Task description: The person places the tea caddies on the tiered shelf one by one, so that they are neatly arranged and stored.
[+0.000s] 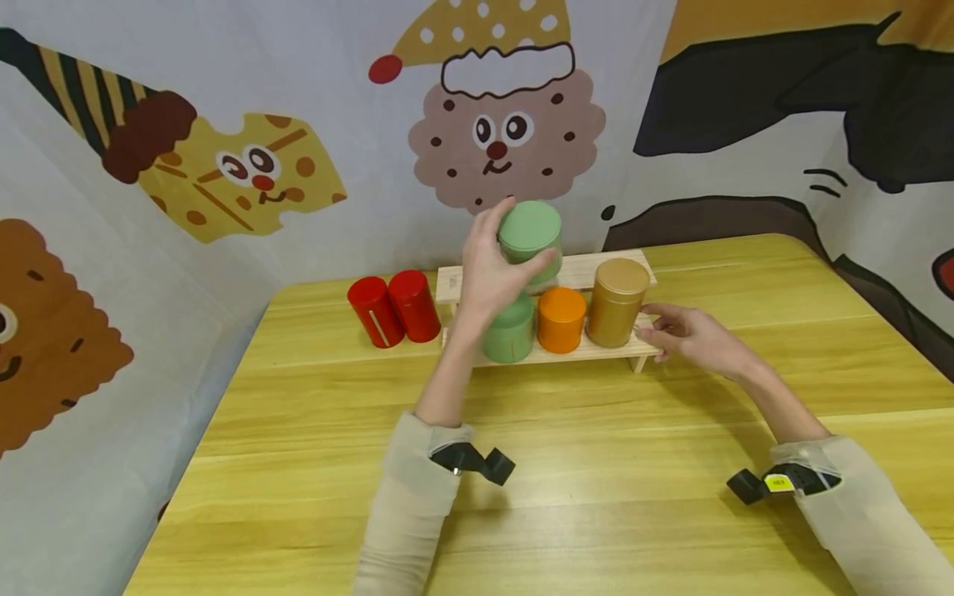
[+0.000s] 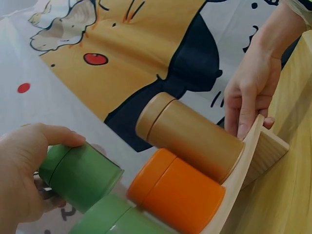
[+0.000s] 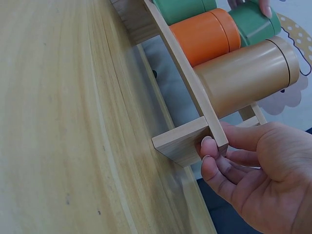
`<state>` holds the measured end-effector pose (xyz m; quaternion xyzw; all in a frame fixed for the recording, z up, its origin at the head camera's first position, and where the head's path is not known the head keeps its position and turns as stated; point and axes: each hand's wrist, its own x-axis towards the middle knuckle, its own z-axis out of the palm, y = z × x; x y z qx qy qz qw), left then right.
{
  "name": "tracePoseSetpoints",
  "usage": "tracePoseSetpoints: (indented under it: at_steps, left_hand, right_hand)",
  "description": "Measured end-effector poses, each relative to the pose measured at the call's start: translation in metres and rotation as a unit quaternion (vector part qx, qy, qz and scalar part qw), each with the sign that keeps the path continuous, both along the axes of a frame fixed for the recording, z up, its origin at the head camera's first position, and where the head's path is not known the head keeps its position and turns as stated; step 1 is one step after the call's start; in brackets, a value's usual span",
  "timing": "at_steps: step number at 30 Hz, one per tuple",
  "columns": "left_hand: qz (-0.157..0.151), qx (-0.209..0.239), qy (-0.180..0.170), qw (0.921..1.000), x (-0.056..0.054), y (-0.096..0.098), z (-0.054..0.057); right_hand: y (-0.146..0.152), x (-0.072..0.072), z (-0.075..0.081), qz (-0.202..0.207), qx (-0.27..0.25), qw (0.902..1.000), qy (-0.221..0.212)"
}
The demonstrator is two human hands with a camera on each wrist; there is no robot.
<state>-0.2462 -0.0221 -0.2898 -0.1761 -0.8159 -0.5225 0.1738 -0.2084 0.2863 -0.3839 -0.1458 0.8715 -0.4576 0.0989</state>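
My left hand [image 1: 492, 269] grips a green lidded canister [image 1: 531, 228] between thumb and fingers, over the upper step of a small two-step wooden rack [image 1: 596, 270]; whether its base touches the board I cannot tell. On the lower step stand a second green canister [image 1: 510, 333], a short orange canister [image 1: 562, 321] and a taller gold canister [image 1: 619, 302], side by side. At the rack's right end my right hand [image 3: 273, 170] pinches the tip of the lower board [image 3: 214, 126], thumb above and fingers curled beneath.
Two red canisters [image 1: 376, 310] stand together on the wooden table [image 1: 566, 463], left of the rack. Behind the table hangs a cloth [image 1: 328, 50] with cartoon food figures. Black straps [image 1: 465, 457] with small cameras sit on both wrists.
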Motion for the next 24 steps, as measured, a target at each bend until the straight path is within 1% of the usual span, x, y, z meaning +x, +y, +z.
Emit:
tracePoseSetpoints:
  at_steps: [2, 7, 10, 16, 18, 24]
  left_hand:
    - [-0.006, -0.005, -0.008, 0.9999, -0.001, 0.006, 0.0]
    - [-0.024, -0.024, -0.013, 0.9993, -0.004, 0.016, -0.001]
    - [-0.026, -0.036, -0.012, 0.9989, -0.007, 0.023, -0.001]
    - [-0.023, -0.044, -0.016, 0.9986, -0.012, 0.033, -0.002]
    - [-0.026, -0.047, -0.017, 0.9984, -0.014, 0.036, -0.002]
    - [-0.039, -0.078, -0.03, 0.9957, -0.019, 0.043, -0.002]
  right_hand:
    - [0.001, 0.0, -0.001, 0.001, -0.001, 1.0, 0.002]
    - [0.002, 0.0, -0.001, 0.0, -0.006, 1.0, -0.001]
    - [0.002, 0.0, 0.0, 0.0, -0.009, 1.0, -0.004]
    - [0.001, 0.0, 0.0, 0.0, -0.007, 0.9999, -0.008]
    - [0.001, -0.001, -0.001, -0.002, -0.007, 0.9999, -0.01]
    - [0.001, -0.001, -0.001, -0.004, -0.008, 0.9999, -0.009]
